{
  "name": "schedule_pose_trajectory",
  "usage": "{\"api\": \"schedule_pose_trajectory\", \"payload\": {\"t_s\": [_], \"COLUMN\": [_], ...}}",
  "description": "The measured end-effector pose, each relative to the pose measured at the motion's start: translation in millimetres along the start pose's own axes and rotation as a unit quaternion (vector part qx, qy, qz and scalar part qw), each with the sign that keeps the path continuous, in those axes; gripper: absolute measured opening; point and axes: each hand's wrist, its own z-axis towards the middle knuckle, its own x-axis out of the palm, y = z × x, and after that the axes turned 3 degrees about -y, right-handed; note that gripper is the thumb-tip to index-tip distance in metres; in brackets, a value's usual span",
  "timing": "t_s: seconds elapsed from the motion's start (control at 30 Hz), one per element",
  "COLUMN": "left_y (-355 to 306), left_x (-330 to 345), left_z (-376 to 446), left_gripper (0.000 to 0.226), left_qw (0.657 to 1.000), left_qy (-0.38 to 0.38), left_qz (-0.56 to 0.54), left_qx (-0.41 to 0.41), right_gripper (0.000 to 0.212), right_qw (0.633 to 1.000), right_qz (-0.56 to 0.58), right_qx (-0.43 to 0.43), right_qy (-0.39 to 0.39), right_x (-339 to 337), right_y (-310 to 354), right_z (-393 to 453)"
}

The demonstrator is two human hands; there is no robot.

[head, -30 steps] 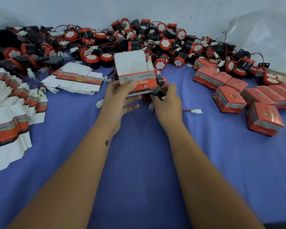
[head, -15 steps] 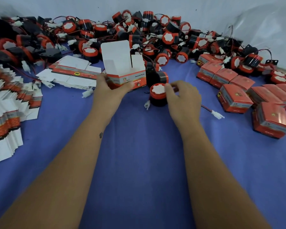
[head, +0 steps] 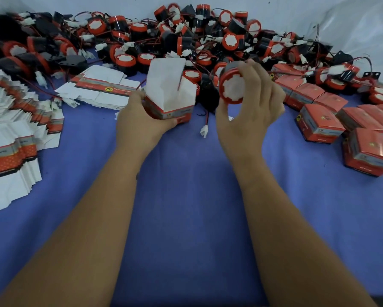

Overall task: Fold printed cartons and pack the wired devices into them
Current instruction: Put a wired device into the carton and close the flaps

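Carton point(head: 170, 94) gripped by left hand point(head: 141, 120), flaps up, beside device point(head: 231, 87) clutched in right hand point(head: 250, 107).

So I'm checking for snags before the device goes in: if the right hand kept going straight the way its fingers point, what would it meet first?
Probably the pile of loose devices behind it: the right hand, gripping a device, points up and away, not toward the open carton. Depth is unclear.
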Motion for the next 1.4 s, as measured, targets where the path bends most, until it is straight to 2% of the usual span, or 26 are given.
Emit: {"api": "schedule_pose_trajectory", "payload": {"t_s": [0.13, 0.2, 0.33, 0.53, 0.63, 0.73, 0.83, 0.9, 0.93, 1.0, 1.03, 1.1, 1.17, 1.27, 1.4], "left_y": [-4, -6, -6, -6, -9, -18, -26, -24, -23, -19, -19, -19, -18, -18, -19], "left_x": [7, 9, 9, 5, 6, 10, 21, 28, 30, 33, 33, 32, 33, 33, 32], "left_z": [-5, -7, -7, -4, -4, -3, -8, -11, -11, -11, -9, -8, -7, -7, -9], "left_gripper": [0.066, 0.061, 0.07, 0.073, 0.066, 0.056, 0.035, 0.029, 0.031, 0.037, 0.039, 0.041, 0.038, 0.028, 0.031], "left_qw": [0.988, 0.984, 0.981, 0.976, 0.974, 0.97, 0.969, 0.982, 0.988, 0.994, 0.994, 0.992, 0.991, 0.991, 0.993], "left_qy": [0.148, 0.172, 0.181, 0.205, 0.212, 0.176, 0.096, 0.056, 0.054, 0.065, 0.067, 0.071, 0.076, 0.074, 0.078], "left_qz": [-0.025, -0.028, -0.048, -0.061, -0.082, -0.164, -0.219, -0.173, -0.14, -0.088, -0.081, -0.089, -0.096, -0.098, -0.085], "left_qx": [0.028, 0.041, 0.057, 0.049, 0.018, -0.034, -0.065, -0.057, -0.046, -0.032, -0.035, -0.045, -0.049, -0.047, -0.032], "right_gripper": [0.052, 0.055, 0.06, 0.039, 0.029, 0.032, 0.022, 0.012, 0.012, 0.02, 0.023, 0.025, 0.038, 0.023, 0.029], "right_qw": [0.991, 0.985, 0.974, 0.975, 0.967, 0.949, 0.961, 0.983, 0.988, 0.964, 0.945, 0.912, 0.882, 0.861, 0.829], "right_qz": [0.039, 0.034, 0.023, 0.054, 0.004, -0.038, -0.012, 0.052, 0.094, 0.16, 0.173, 0.215, 0.287, 0.361, 0.417], "right_qx": [-0.11, -0.129, -0.123, -0.096, -0.101, -0.113, -0.142, -0.077, 0.002, 0.2, 0.271, 0.347, 0.369, 0.333, 0.303], "right_qy": [0.063, 0.107, 0.19, 0.194, 0.233, 0.29, 0.238, 0.158, 0.125, 0.077, 0.051, 0.02, 0.058, 0.132, 0.215], "right_x": [1, 2, 4, 6, 12, 15, 14, 11, 10, 7, 6, 3, -1, -4, -7], "right_y": [12, 15, 16, 15, 13, 13, 19, 22, 22, 23, 20, 11, 4, 3, 14], "right_z": [-4, -5, -6, -8, -11, -15, -16, -15, -14, -9, -6, 1, 7, 13, 17]}}
